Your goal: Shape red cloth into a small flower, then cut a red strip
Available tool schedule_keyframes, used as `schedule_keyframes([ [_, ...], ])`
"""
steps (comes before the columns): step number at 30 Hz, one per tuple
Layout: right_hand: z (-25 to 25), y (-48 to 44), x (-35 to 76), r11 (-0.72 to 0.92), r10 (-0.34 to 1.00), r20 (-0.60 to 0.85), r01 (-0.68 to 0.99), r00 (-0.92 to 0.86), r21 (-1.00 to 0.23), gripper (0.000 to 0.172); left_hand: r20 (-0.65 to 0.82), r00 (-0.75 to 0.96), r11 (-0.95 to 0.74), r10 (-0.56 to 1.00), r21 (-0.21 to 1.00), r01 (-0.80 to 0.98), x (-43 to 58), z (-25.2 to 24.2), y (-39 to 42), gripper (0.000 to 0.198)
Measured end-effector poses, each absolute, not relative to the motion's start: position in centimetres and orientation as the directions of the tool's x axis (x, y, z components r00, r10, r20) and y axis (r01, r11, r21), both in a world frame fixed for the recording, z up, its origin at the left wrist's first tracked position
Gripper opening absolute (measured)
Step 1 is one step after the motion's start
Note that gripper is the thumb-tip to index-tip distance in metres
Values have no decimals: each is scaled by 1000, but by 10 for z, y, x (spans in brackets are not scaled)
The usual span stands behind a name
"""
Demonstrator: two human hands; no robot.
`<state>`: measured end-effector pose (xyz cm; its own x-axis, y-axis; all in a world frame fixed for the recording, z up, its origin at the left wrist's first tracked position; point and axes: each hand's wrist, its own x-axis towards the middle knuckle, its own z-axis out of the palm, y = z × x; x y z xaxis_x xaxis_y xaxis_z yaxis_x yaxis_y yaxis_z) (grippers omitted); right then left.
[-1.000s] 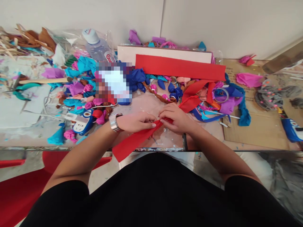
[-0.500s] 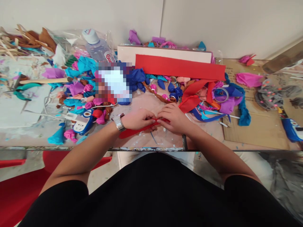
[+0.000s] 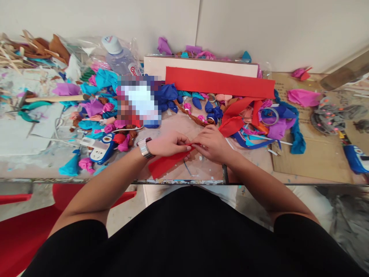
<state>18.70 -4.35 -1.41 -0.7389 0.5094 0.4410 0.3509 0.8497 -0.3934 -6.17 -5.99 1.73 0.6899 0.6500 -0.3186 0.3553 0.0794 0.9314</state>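
Note:
A strip of red crepe paper hangs below my hands, close to the table's front edge. My left hand, with a metal watch at the wrist, pinches its upper edge between thumb and fingers. Right beside it, my right hand is closed on the same strip, its fingers bent over the gathered end. The fingertips of both hands nearly meet, and the paper between them is partly hidden. Beyond the hands, a braided brown cord with small pink and blue paper pieces lies on the table.
A long flat red strip leans on a white box at the back. Coloured paper scraps, a power strip and a bottle are on the left. A tape roll and cardboard lie right.
The red strip's loose left end has swung down and spread flatter, showing more of its surface. Both hands have stayed nearly in place, with the right fingers shifting slightly.

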Motion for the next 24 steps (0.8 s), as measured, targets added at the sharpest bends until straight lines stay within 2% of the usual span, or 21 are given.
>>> schedule_keyframes([
  [6,-16,-42,188,886,460,516,331,-723,-325,14,-305,661,32,685,920,391,-63,17,-58,40],
  [11,-15,-43,189,868,485,485,335,-728,-366,14,-316,667,64,674,925,374,-62,15,-58,35],
  [24,-14,-43,186,838,532,462,361,-710,-410,13,-196,615,-124,763,891,438,-61,15,-59,34],
])
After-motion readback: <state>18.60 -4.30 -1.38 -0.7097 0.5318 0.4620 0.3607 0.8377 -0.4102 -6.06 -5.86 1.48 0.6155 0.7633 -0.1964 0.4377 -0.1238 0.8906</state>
